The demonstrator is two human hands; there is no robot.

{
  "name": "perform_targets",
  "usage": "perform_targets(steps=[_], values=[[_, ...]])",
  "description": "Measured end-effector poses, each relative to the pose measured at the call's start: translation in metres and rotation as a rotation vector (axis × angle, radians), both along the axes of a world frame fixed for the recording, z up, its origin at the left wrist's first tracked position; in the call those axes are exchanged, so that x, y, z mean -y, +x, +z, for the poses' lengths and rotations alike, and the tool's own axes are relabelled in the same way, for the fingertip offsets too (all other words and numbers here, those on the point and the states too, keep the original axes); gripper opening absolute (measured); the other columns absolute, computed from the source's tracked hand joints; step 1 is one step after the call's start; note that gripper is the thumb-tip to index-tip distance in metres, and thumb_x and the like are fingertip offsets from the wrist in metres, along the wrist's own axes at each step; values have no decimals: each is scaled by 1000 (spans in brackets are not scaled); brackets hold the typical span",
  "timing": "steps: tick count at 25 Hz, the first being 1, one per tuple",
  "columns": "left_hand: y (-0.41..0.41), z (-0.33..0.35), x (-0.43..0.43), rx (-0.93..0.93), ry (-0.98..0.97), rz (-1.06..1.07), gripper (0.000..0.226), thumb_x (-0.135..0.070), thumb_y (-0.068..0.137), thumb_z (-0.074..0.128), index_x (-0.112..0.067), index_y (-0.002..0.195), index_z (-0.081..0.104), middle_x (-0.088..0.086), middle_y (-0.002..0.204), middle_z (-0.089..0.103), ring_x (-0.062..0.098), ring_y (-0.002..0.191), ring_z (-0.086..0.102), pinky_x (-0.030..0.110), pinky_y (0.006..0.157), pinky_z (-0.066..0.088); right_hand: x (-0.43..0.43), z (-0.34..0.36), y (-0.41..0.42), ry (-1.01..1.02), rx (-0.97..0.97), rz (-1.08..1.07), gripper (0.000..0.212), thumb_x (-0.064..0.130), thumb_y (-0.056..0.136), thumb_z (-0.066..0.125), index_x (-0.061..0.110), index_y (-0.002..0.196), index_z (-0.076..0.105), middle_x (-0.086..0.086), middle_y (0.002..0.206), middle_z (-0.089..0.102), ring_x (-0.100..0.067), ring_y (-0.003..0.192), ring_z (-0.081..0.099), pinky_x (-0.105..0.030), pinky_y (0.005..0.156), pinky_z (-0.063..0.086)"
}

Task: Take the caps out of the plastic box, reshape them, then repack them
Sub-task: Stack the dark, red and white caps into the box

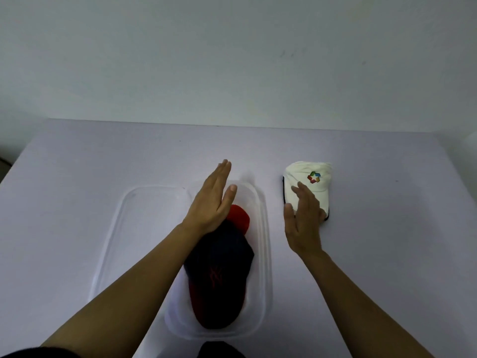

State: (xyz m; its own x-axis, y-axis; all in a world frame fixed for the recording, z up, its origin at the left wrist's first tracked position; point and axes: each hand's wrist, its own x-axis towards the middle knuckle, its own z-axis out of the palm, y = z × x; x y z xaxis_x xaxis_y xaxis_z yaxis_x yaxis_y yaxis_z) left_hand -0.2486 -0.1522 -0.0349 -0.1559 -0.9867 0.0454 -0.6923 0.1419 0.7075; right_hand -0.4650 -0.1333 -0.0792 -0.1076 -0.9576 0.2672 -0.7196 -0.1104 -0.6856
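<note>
A clear plastic box (124,228) lies on the table in front of me. Inside its right half sits a dark navy cap (219,275) with a red brim, and a red cap (238,215) peeks out behind it. A white cap (309,182) with a coloured logo rests on the table to the right of the box. My left hand (211,200) hovers flat and open above the box, over the red cap. My right hand (303,223) is open, fingers apart, its fingertips touching the near side of the white cap.
The table (387,228) is covered in pale lilac cloth and ends at a plain wall behind. A dark object (219,351) shows at the bottom edge, just below the box. The left half of the box holds nothing.
</note>
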Motion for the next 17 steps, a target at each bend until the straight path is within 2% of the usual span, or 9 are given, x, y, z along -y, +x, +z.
perform_targets(steps=[2,5,6,9,11,13,14,15,17], values=[[-38,-1,15,-21,46,-48,56,-38,100,33,-18,150,16,-3,158,18,5,142,17,17,112,11,7,-6,-31,43,16,-119,52,42,90,32,11,128,48,-9,140,46,-21,127,39,-33,96,22],[-93,-10,40,-108,171,-52,58,-31,96,49,-16,148,26,4,153,33,18,138,36,31,112,30,20,-22,-78,225,59,-285,52,42,93,41,8,132,42,-13,142,41,-29,130,38,-43,104,28],[-113,-14,50,-128,254,-38,60,-30,95,53,-16,147,28,4,152,34,21,137,37,35,111,33,26,-28,-94,311,138,-325,51,38,94,46,8,134,39,-15,142,39,-31,130,39,-44,104,31],[-149,-27,75,-294,489,42,70,-34,89,61,-20,147,25,3,153,30,23,138,31,31,107,30,32,-35,-117,597,451,-316,59,34,92,55,9,140,32,-13,143,38,-27,126,45,-30,95,38],[-160,-42,92,-352,523,117,80,-43,85,64,-27,149,19,6,156,24,26,142,23,38,110,27,31,-39,-123,696,516,-249,63,36,90,57,12,141,29,-10,142,41,-20,120,47,-27,90,37],[-164,-58,107,-242,530,159,84,-58,79,62,-37,147,18,9,156,20,31,143,17,49,114,23,35,-41,-126,727,586,-234,65,37,89,58,14,142,28,-8,141,42,-15,114,46,-26,89,37],[-165,-63,113,-192,542,143,81,-64,75,60,-39,144,24,11,154,24,32,141,21,51,113,26,38,-43,-128,741,613,-238,65,38,89,58,15,142,27,-7,140,42,-15,114,46,-26,89,37],[-167,-66,118,-196,546,116,74,-65,74,58,-36,137,33,12,147,34,32,135,32,50,107,35,41,-43,-130,761,628,-241,66,38,88,59,15,142,27,-6,139,43,-14,114,46,-26,89,37],[-170,-63,122,-335,547,83,43,-52,85,58,-21,112,47,11,123,55,24,106,54,37,80,52,47,-45,-132,790,666,-243,71,39,87,61,15,143,26,-3,136,44,-14,113,46,-27,90,38]])
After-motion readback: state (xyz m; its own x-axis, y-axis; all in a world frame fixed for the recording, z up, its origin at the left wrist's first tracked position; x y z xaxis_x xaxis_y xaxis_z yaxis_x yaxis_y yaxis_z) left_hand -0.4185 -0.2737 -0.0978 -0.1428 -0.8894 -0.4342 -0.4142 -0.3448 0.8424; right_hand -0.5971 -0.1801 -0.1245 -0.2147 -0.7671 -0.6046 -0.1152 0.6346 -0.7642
